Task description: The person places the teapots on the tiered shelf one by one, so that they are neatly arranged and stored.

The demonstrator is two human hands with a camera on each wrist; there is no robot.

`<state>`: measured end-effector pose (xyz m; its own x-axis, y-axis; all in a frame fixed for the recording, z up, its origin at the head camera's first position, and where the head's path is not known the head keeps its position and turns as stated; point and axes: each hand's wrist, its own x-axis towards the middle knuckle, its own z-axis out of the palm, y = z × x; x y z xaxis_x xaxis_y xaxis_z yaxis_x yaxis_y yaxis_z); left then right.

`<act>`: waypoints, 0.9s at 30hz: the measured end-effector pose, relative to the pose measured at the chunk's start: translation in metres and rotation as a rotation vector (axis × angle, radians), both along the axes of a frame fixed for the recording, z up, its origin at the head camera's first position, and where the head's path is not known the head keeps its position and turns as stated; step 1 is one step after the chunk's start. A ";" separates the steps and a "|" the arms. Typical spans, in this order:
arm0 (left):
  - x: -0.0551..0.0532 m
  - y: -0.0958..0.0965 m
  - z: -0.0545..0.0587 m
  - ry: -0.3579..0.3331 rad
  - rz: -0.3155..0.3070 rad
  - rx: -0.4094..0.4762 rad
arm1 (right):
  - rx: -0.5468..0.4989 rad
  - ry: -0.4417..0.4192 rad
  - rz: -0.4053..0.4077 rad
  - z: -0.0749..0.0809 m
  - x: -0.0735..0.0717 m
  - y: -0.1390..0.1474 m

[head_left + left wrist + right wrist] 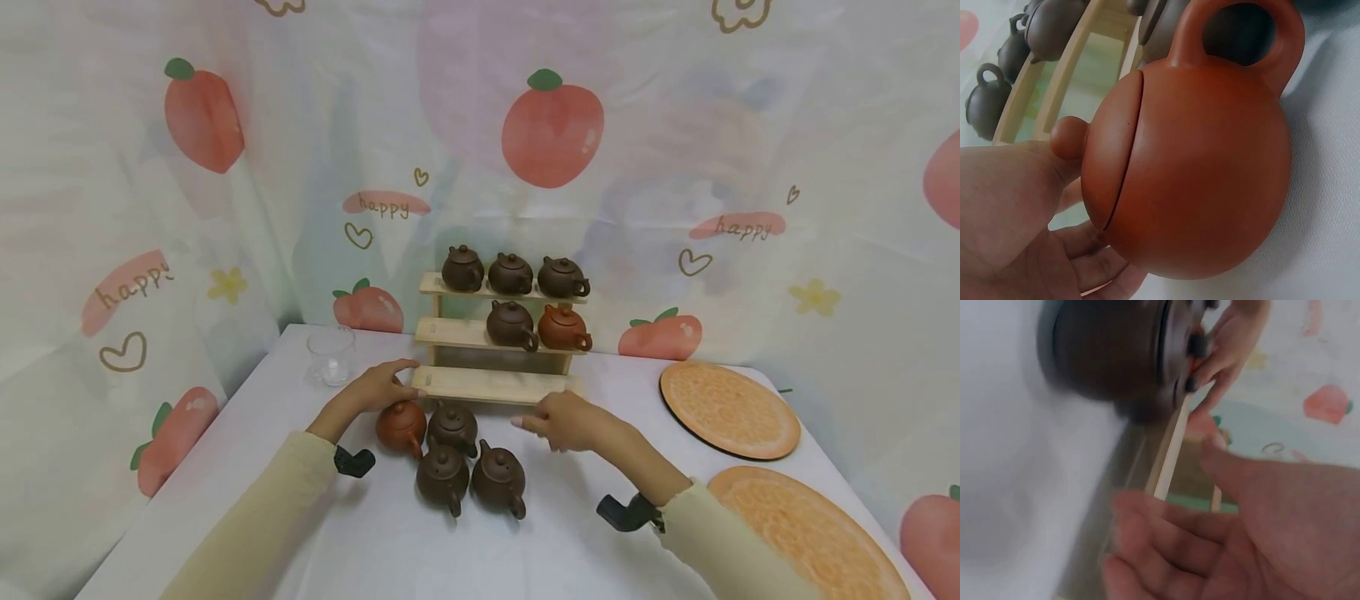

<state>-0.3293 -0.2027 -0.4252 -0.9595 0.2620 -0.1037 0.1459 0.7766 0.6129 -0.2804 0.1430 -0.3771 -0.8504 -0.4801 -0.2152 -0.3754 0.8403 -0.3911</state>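
In the head view my left hand [380, 386] grips the left end of the lowest board on a three-tier wooden display rack [491, 384], thumb in front and forefinger behind. Just below that hand sits a reddish-brown teapot [401, 427], which fills much of the left wrist view and hides some fingers. Dark brown teapots [452, 427] [442, 475] [498, 477] stand close beside it on the table. My right hand [567, 422] hovers at the rack's front right, empty, forefinger pointing left. The right wrist view shows its thumb and fingers [1166, 550] apart, slightly blurred.
Dark teapots [511, 274] line the top tier; a dark teapot [512, 324] and a reddish one [565, 327] share the middle tier. A clear glass vessel [331, 354] stands at back left. Round orange-patterned mats [730, 408] [810, 525] lie along the right side.
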 end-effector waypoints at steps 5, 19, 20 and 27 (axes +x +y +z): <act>0.002 0.001 0.001 -0.002 0.001 0.008 | -0.036 -0.178 0.079 -0.010 0.041 0.005; -0.001 0.000 0.000 -0.002 -0.007 0.002 | -0.099 0.026 0.140 -0.054 0.078 0.014; -0.001 0.000 0.000 0.000 -0.009 0.001 | -0.093 0.042 0.140 -0.054 0.077 0.015; -0.001 0.001 0.000 -0.003 -0.010 0.002 | -0.119 0.073 0.142 -0.060 0.075 0.015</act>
